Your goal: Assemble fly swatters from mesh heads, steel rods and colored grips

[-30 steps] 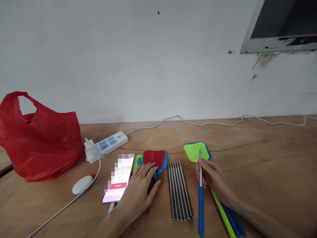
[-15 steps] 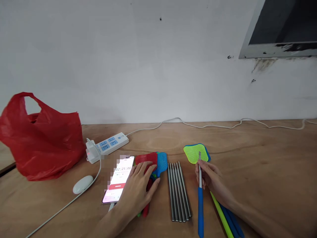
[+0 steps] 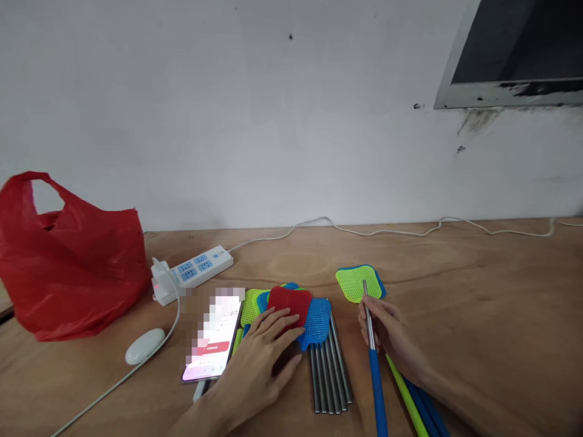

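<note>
My left hand lies with fingers outstretched on a red mesh fly swatter head. Under and around it are a blue swatter head and a yellow-green one. The blue head overlaps the far ends of several metal rods laid side by side. My right hand pinches the metal shaft of a blue-handled rod, near its tip. Beyond that hand lies another yellow-green swatter head, with a blue one partly hidden beneath. A yellow-green handle and blue handles run beneath my right wrist.
A lit phone lies beside my left hand. Farther left are a white power strip, a white oval device and a red plastic bag. A white cable trails along the wall.
My left hand has slid the red and blue swatter heads rightward, partly over the metal rods. The blue-handled rod in my right hand has tilted, its handle end swinging right.
</note>
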Tool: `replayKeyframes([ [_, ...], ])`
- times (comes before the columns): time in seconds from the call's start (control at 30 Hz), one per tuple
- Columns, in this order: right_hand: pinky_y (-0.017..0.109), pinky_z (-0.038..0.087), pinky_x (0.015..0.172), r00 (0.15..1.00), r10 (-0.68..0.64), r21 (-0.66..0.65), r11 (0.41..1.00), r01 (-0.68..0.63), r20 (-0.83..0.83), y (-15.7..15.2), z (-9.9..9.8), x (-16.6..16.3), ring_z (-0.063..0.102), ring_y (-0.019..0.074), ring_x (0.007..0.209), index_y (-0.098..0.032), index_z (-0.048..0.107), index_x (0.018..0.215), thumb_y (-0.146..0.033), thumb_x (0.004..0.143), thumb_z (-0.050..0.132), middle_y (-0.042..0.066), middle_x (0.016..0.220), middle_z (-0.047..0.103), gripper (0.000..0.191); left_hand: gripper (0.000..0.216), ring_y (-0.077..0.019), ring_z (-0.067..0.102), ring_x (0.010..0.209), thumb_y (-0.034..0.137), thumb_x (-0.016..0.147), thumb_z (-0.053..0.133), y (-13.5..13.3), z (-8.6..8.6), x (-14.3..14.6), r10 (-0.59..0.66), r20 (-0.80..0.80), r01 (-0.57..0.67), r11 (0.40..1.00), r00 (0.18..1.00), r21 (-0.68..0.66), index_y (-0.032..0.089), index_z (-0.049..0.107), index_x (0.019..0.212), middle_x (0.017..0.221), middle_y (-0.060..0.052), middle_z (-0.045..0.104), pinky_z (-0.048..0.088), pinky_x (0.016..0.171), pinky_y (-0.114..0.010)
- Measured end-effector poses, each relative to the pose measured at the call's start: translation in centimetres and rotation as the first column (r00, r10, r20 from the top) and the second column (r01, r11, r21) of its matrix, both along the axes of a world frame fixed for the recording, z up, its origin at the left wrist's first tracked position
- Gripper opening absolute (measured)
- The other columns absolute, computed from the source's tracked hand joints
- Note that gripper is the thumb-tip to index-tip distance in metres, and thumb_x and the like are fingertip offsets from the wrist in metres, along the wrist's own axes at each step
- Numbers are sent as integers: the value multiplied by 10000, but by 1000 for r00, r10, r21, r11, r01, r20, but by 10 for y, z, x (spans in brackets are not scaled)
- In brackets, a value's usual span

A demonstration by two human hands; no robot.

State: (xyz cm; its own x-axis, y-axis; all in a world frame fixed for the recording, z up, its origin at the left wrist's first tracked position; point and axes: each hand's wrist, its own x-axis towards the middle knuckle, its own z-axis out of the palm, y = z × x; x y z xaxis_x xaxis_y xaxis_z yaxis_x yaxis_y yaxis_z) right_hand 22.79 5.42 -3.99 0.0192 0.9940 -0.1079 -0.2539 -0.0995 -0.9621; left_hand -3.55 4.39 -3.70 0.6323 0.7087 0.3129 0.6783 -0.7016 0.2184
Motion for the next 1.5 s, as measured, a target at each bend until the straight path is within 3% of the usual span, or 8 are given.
replayKeyframes([
  [0.23, 224, 297, 411, 1000, 4, -13, 1000, -4, 14, 0, -1, 2, 382, 86, 449, -191, 583, 630, -654, 687, 769, -44, 568, 456, 502, 467, -323, 555, 1288, 233, 938, 591, 1, -3, -2, 43, -45, -44, 999, 998, -8, 235, 539, 1402, 1402, -89, 606, 454, 1080, -581],
  [0.47, 201, 243, 371, 998, 38, -39, 998, -40, -53, 1, 1, 0, 307, 51, 393, -188, 535, 585, -608, 662, 811, -72, 510, 409, 508, 403, -350, 605, 1177, 282, 956, 554, 3, -4, -4, 185, -4, -184, 981, 983, 54, 191, 573, 1348, 1325, -135, 628, 515, 984, -581],
  [0.7, 181, 200, 346, 995, 64, -30, 997, -66, -72, 2, 3, 0, 237, 33, 372, -192, 473, 538, -627, 639, 816, -95, 449, 347, 563, 441, -342, 489, 1341, 226, 936, 597, 2, -5, -3, 47, -104, -42, 998, 993, 51, 249, 568, 1375, 1462, -77, 553, 449, 1072, -591],
  [0.9, 165, 195, 335, 992, 106, -37, 993, -109, -65, 4, 0, 3, 218, 27, 369, -194, 455, 548, -640, 672, 790, -104, 442, 337, 571, 263, -280, 600, 1241, 208, 1024, 506, 5, -7, -4, -63, -9, 64, 991, 998, 117, 248, 656, 1237, 1278, -24, 701, 453, 1078, -541],
  [1.03, 160, 169, 314, 980, 191, -56, 980, -193, -52, 8, -7, 7, 193, 30, 344, -212, 416, 549, -661, 712, 747, -112, 411, 305, 581, 265, -230, 669, 1142, 223, 1070, 427, 5, -2, -2, -154, 12, 152, 980, 988, 127, 239, 674, 1166, 1175, 1, 749, 457, 1076, -483],
  [1.2, 171, 167, 277, 967, 253, -61, 965, -255, -37, 12, -17, 9, 213, 30, 279, -223, 391, 541, -710, 712, 704, -92, 384, 374, 603, 270, -255, 667, 1139, 226, 1003, 549, 3, -4, -1, -128, 15, 126, 988, 992, 91, 215, 637, 1259, 1268, -47, 704, 474, 1050, -493],
  [1.37, 170, 164, 261, 956, 294, -63, 954, -294, -13, 12, -19, 8, 233, 27, 231, -219, 400, 554, -703, 762, 659, -82, 371, 424, 587, 294, -261, 680, 1137, 185, 1054, 442, 6, -10, -3, -150, 0, 148, 978, 989, 150, 206, 627, 1282, 1260, -61, 717, 495, 1019, -494],
  [1.5, 163, 164, 251, 942, 336, -78, 939, -334, 17, 12, -16, 7, 309, 23, 222, -184, 510, 626, -705, 741, 677, -33, 488, 584, 559, 300, -226, 705, 1083, 167, 1074, 392, 4, -5, -3, -235, 64, 217, 953, 970, 214, 187, 634, 1249, 1212, -61, 739, 516, 989, -436],
])
